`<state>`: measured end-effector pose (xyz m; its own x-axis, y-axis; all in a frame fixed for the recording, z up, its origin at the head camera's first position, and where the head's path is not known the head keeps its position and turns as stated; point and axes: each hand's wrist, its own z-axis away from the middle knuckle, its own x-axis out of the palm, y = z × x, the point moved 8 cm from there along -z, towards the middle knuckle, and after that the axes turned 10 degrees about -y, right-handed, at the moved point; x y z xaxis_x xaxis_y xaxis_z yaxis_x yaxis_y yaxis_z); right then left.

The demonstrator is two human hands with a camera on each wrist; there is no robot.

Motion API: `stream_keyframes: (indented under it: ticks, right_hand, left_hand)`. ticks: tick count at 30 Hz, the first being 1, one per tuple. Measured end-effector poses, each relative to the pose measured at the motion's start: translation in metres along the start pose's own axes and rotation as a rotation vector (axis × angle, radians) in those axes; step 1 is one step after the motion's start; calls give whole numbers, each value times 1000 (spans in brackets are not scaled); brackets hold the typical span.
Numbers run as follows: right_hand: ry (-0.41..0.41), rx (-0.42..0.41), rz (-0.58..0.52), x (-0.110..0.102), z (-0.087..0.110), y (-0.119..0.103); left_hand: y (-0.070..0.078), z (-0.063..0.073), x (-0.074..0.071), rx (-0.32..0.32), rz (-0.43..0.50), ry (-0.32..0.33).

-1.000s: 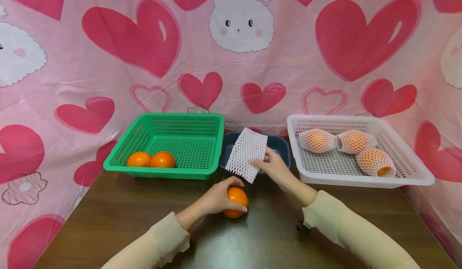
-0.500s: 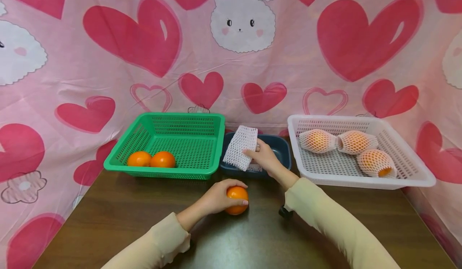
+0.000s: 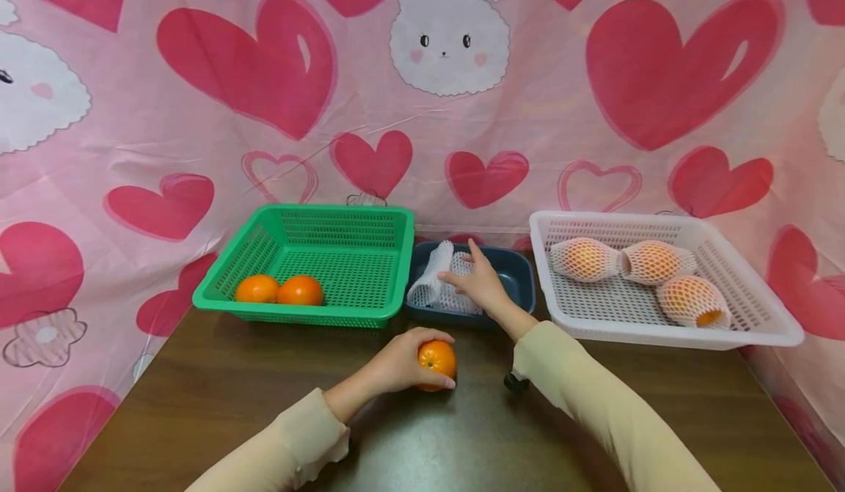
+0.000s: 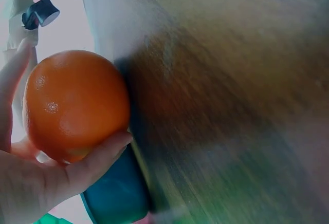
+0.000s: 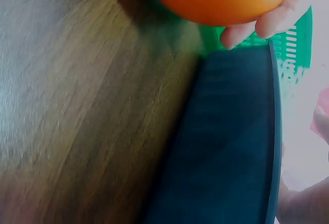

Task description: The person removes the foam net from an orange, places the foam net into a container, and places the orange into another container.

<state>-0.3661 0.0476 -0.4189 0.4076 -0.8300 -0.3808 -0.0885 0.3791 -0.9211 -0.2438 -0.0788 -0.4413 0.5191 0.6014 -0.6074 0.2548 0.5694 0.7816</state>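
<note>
My left hand (image 3: 399,362) grips an orange (image 3: 439,360) over the table's middle, thumb on the near side and fingers over the top. In the left wrist view the orange (image 4: 77,103) fills the space between thumb and fingers. My right hand (image 3: 480,281) reaches over the dark blue bin (image 3: 521,279) with its fingers spread. White foam net sleeves (image 3: 433,276) lie in that bin, one leaning at its left side, just left of the right fingertips. The right wrist view shows the bin's outer wall (image 5: 226,131) and only part of the right hand at the edge.
Left of the bin stands a green basket (image 3: 343,316) with two bare oranges (image 3: 300,290). On the right, a white basket (image 3: 660,336) holds three oranges in foam nets (image 3: 693,300). A pink heart-patterned cloth (image 3: 277,111) hangs behind the wooden table (image 3: 218,404).
The right hand has moved a little left and away with a foam net sleeve and let go of it in the blue bin. The left hand's orange has turned, showing its stem end.
</note>
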Motion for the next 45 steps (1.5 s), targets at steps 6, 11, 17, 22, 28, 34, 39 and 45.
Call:
stream_keyframes:
  ticks: [6, 11, 17, 22, 28, 34, 39, 45]
  right_hand:
    - [22, -127, 238, 0, 1, -11]
    - [-45, -233, 369, 14, 4, -22]
    - [-184, -347, 686, 40, 8, -31]
    - [-281, -332, 784, 51, 5, -23]
    - [-365, -243, 745, 53, 2, -17]
    - [-310, -297, 710, 45, 5, -23]
    - [-250, -361, 631, 38, 8, -33]
    - [-177, -334, 480, 28, 9, -37]
  left_hand:
    - [-1, 0, 2, -23, -11, -40]
    - [-3, 1, 2, -38, -11, -59]
    - [-3, 1, 2, -15, -16, -44]
    - [-3, 2, 2, 8, -26, -25]
    - [-2, 3, 2, 13, -20, -5]
    - [1, 9, -4, -20, 1, 28]
    - [7, 15, -13, -29, 31, 37]
    - [17, 27, -28, -21, 59, 32]
